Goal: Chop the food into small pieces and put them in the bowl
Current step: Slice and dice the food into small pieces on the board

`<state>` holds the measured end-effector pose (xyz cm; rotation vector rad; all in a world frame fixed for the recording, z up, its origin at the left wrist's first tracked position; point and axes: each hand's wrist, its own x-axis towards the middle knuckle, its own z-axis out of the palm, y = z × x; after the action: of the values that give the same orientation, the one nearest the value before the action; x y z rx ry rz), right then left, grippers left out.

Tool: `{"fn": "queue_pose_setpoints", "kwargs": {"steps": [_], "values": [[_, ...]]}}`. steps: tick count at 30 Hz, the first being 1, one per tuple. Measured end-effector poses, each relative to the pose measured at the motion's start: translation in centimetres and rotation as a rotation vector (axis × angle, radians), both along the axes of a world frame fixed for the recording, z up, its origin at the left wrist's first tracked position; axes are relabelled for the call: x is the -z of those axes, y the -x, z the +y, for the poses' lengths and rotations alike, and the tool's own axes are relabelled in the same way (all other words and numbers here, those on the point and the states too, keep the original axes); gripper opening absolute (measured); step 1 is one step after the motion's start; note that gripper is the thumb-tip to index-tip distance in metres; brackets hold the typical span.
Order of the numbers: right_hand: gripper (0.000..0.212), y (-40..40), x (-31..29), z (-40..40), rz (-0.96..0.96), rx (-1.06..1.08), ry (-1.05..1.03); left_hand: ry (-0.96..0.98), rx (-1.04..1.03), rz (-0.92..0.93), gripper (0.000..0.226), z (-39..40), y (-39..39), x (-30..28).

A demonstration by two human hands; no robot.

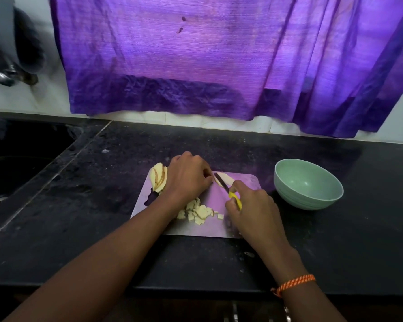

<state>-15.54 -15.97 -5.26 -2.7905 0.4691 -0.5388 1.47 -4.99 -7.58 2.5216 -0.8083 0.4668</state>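
Observation:
A pale cutting board lies on the black counter. My left hand is curled over a pale food slice at the board's far edge and holds it down. My right hand grips a yellow-handled knife, whose dark blade rests across that slice. A stack of uncut slices sits left of my left hand. A heap of small chopped pieces lies in the board's middle. The empty green bowl stands to the right of the board.
A dark sink is set into the counter at the left. A purple curtain hangs over the white wall behind. A blurred tap shows at the upper left. The counter's front edge runs just below my forearms.

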Motion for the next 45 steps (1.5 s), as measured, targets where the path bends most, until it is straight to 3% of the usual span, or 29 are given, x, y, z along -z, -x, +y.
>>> {"fn": "queue_pose_setpoints", "kwargs": {"steps": [17, 26, 38, 45], "values": [[0.021, 0.4, 1.6, -1.1, -0.066, 0.006, -0.008, -0.009, 0.052, 0.021, 0.015, 0.0, -0.1, 0.4], [0.019, 0.7, 1.6, -2.3, -0.047, 0.011, 0.002, 0.013, -0.009, 0.056, 0.031, -0.8, 0.7, 0.7], [0.020, 1.2, 1.6, -1.9, -0.075, 0.028, 0.005, -0.014, 0.019, 0.133, 0.027, -0.4, 0.0, 0.3], [0.033, -0.3, 1.0, -0.3, -0.057, -0.021, -0.010, 0.030, 0.013, 0.085, 0.009, 0.2, -0.4, 0.1]]}}
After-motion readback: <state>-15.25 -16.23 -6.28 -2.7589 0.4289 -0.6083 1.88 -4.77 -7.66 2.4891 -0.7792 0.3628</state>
